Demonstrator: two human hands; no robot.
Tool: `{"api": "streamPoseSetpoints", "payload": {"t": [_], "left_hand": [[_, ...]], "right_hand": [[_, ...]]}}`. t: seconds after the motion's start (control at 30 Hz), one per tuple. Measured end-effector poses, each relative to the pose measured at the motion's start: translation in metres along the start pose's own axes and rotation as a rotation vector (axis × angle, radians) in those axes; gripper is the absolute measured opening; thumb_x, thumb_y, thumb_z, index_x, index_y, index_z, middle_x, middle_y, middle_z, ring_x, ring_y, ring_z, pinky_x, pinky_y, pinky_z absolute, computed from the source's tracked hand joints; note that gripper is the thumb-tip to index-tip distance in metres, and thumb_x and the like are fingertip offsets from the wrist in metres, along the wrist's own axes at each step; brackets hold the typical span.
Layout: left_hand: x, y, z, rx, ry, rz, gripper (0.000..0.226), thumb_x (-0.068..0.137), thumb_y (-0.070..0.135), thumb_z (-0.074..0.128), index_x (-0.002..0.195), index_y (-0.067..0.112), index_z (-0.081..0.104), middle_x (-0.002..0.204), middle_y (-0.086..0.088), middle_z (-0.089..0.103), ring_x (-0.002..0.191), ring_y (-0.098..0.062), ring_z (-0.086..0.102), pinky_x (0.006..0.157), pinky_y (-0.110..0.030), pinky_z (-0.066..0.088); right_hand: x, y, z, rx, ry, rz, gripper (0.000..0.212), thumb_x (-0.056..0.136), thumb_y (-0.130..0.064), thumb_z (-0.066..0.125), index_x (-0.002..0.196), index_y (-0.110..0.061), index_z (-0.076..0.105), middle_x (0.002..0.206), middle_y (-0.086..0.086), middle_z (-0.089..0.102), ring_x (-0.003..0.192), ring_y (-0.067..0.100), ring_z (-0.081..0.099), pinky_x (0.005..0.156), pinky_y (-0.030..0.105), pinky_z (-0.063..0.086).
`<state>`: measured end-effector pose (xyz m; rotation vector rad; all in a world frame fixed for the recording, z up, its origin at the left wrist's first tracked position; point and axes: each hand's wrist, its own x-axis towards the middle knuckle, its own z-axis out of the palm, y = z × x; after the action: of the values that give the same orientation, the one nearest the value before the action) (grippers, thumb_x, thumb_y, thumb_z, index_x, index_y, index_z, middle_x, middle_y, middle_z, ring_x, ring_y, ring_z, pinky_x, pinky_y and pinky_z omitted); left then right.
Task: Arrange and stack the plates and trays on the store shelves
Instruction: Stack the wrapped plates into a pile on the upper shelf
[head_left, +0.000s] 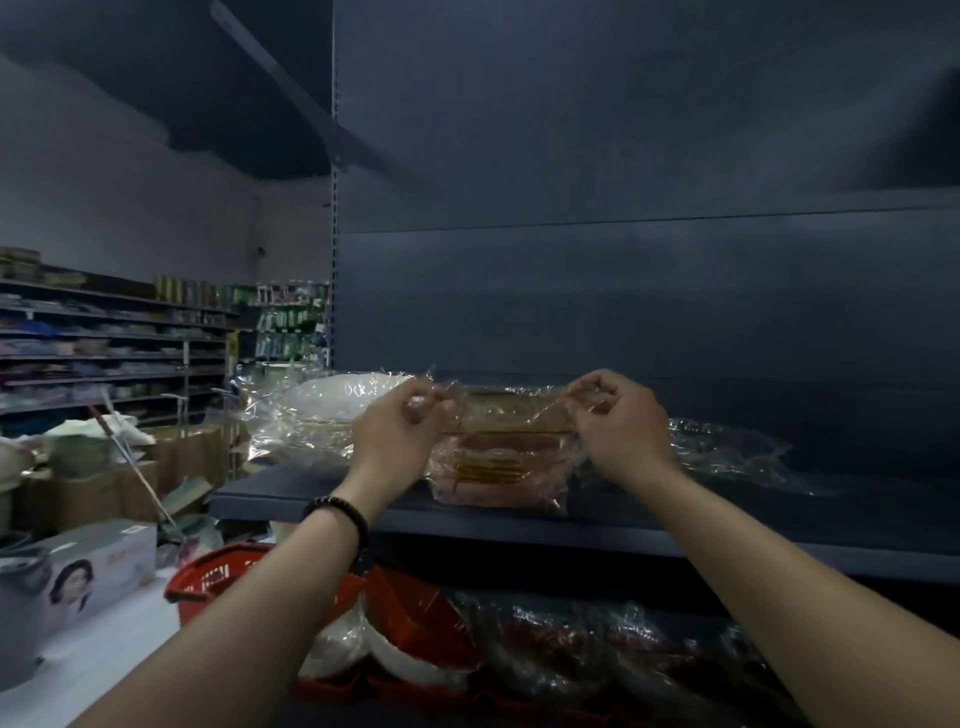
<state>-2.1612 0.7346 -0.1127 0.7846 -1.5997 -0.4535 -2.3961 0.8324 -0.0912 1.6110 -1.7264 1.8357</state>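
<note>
Left hand (402, 422), right hand (621, 418) pinch clear-wrapped trays (498, 470).

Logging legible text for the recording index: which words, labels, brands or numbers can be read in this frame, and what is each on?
Nothing can be read with certainty.
Grey box: red print, too blurred to read.
Red basket: white lettering, too blurred to read.
Wrapped pack on the shelf: yellow label lines, too blurred to read.
White wrapped pack: dark marks, unreadable.
</note>
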Motion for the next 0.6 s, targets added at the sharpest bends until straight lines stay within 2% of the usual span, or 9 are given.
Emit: {"api": "streamPoseSetpoints", "payload": {"t": [0.07, 0.17, 0.3, 0.37, 0.43, 0.5, 0.57, 0.6], "left_hand": [[0.005, -0.017, 0.007, 0.035, -0.038, -0.016, 0.005, 0.091, 0.036, 0.08, 0.093, 0.034, 0.076, 0.077, 0.002, 0.078, 0.068, -0.018, 0.07, 0.065, -0.033, 0.051], [0.007, -0.039, 0.011, 0.165, -0.064, -0.004, 0.006, 0.091, 0.039, 0.079, 0.096, 0.04, 0.076, 0.068, 0.012, 0.073, 0.067, -0.011, 0.067, 0.065, -0.029, 0.045], [0.01, -0.046, 0.012, 0.22, -0.068, 0.012, 0.01, 0.094, 0.037, 0.075, 0.104, 0.042, 0.074, 0.089, 0.01, 0.077, 0.086, -0.011, 0.07, 0.079, -0.03, 0.051], [0.012, -0.05, 0.014, 0.269, -0.092, 0.04, 0.016, 0.096, 0.039, 0.071, 0.111, 0.038, 0.076, 0.094, 0.01, 0.076, 0.088, -0.012, 0.07, 0.081, -0.032, 0.053], [0.011, -0.055, 0.014, 0.333, -0.117, 0.063, 0.021, 0.098, 0.041, 0.065, 0.115, 0.034, 0.075, 0.092, 0.008, 0.075, 0.085, -0.017, 0.071, 0.078, -0.034, 0.054], [0.007, -0.056, 0.012, 0.353, -0.139, 0.056, 0.022, 0.1, 0.044, 0.062, 0.117, 0.033, 0.073, 0.084, 0.008, 0.071, 0.077, -0.016, 0.067, 0.069, -0.032, 0.048], [0.0, -0.055, 0.011, 0.37, -0.167, 0.067, 0.024, 0.102, 0.049, 0.059, 0.117, 0.034, 0.07, 0.084, 0.011, 0.067, 0.077, -0.014, 0.064, 0.067, -0.031, 0.043], [-0.003, -0.056, 0.01, 0.376, -0.184, 0.082, 0.029, 0.103, 0.054, 0.056, 0.118, 0.033, 0.068, 0.089, 0.009, 0.068, 0.083, -0.016, 0.065, 0.071, -0.033, 0.044]], "right_hand": [[0.001, 0.012, 0.011, -0.047, 0.001, -0.013, 0.008, 0.088, -0.025, 0.081, 0.088, -0.028, 0.073, 0.089, -0.016, 0.076, 0.078, 0.009, 0.071, 0.078, 0.031, 0.056], [-0.002, 0.029, 0.022, -0.21, -0.029, -0.099, 0.009, 0.088, -0.029, 0.08, 0.094, -0.026, 0.073, 0.092, -0.009, 0.074, 0.084, 0.015, 0.068, 0.08, 0.034, 0.054], [-0.005, 0.032, 0.024, -0.261, -0.09, -0.147, 0.009, 0.09, -0.032, 0.08, 0.093, -0.027, 0.073, 0.092, -0.012, 0.074, 0.089, 0.013, 0.066, 0.085, 0.033, 0.049], [-0.006, 0.032, 0.024, -0.266, -0.096, -0.139, 0.01, 0.09, -0.031, 0.08, 0.088, -0.031, 0.071, 0.09, -0.015, 0.073, 0.087, 0.011, 0.066, 0.088, 0.032, 0.048], [-0.006, 0.034, 0.026, -0.281, -0.116, -0.124, 0.017, 0.09, -0.029, 0.079, 0.083, -0.035, 0.065, 0.084, -0.018, 0.069, 0.078, 0.002, 0.062, 0.084, 0.027, 0.049], [-0.008, 0.034, 0.028, -0.293, -0.184, -0.106, 0.016, 0.094, -0.024, 0.074, 0.085, -0.033, 0.065, 0.082, -0.018, 0.066, 0.072, -0.005, 0.058, 0.069, 0.012, 0.043], [-0.01, 0.034, 0.028, -0.309, -0.258, -0.09, 0.009, 0.1, -0.021, 0.065, 0.094, -0.026, 0.07, 0.088, -0.01, 0.072, 0.077, 0.008, 0.066, 0.065, 0.009, 0.043], [-0.012, 0.034, 0.027, -0.306, -0.286, -0.084, 0.013, 0.102, -0.02, 0.06, 0.098, -0.022, 0.072, 0.09, -0.005, 0.075, 0.081, 0.016, 0.069, 0.07, 0.016, 0.048]]}}
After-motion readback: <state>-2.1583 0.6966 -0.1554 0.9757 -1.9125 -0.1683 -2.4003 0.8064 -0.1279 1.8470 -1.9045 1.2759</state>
